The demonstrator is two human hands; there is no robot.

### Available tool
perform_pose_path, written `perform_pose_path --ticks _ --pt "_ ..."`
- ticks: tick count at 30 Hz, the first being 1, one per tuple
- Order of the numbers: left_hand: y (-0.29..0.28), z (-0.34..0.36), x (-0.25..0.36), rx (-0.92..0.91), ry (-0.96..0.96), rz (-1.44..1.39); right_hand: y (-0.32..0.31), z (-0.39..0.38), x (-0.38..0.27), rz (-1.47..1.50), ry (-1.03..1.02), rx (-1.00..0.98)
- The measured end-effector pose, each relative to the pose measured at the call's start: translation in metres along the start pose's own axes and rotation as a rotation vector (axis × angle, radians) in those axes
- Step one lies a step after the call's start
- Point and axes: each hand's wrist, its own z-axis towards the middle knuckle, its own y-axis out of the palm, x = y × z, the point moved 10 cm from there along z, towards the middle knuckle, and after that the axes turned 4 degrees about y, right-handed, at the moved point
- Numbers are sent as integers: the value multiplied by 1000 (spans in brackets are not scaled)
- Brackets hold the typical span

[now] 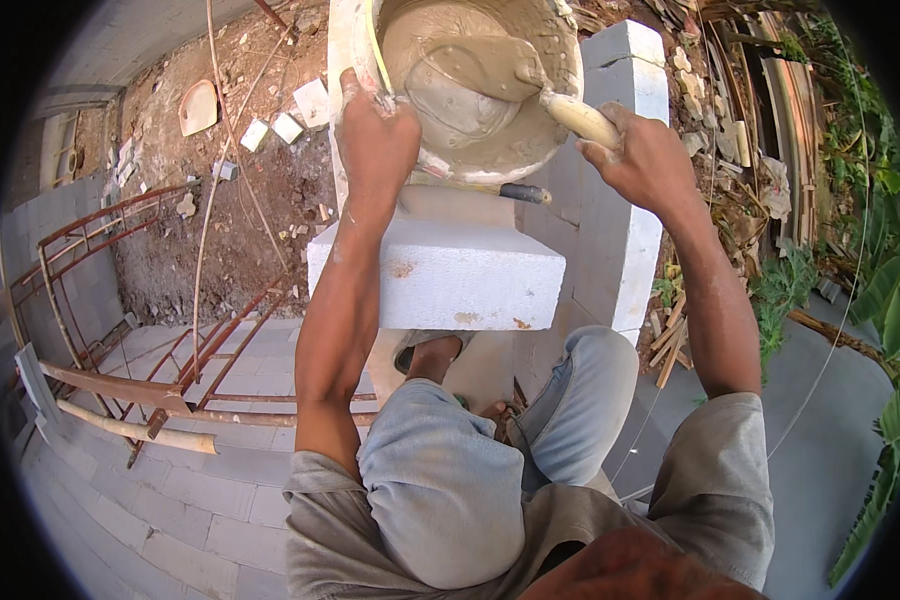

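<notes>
My left hand (380, 140) is closed on the near-left rim of a bucket (575, 50) of wet, grey-beige mortar (480, 130), beside a pale yellow-green cord or handle. My right hand (630, 160) grips the light handle of a trowel (570, 108), whose mortar-coated blade lies in the bucket. A white lightweight block (435, 278) sits just below the bucket, in front of my knees, with my left forearm passing over its left end. A dark cylindrical object (525, 193) lies between the bucket and the block.
A white block wall (625, 250) runs along my right, with timber scraps (740, 120) and plants (870, 430) beyond. At lower left are rusty metal frames (170, 390) over grey blocks (210, 500). A dirt floor (170, 270) with rubble and hanging poles lies to the left.
</notes>
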Motion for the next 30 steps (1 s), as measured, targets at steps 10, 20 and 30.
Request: perform_pose_path --ticks 10,20,30 --pt "10 -7 14 -75 -80 58 19 -24 -9 132 -52 37" --pt "8 -7 10 -64 -1 38 -2 -30 -16 -7 -120 154" --pt "16 -6 15 -101 140 118 18 -18 -67 -299 -308 271"
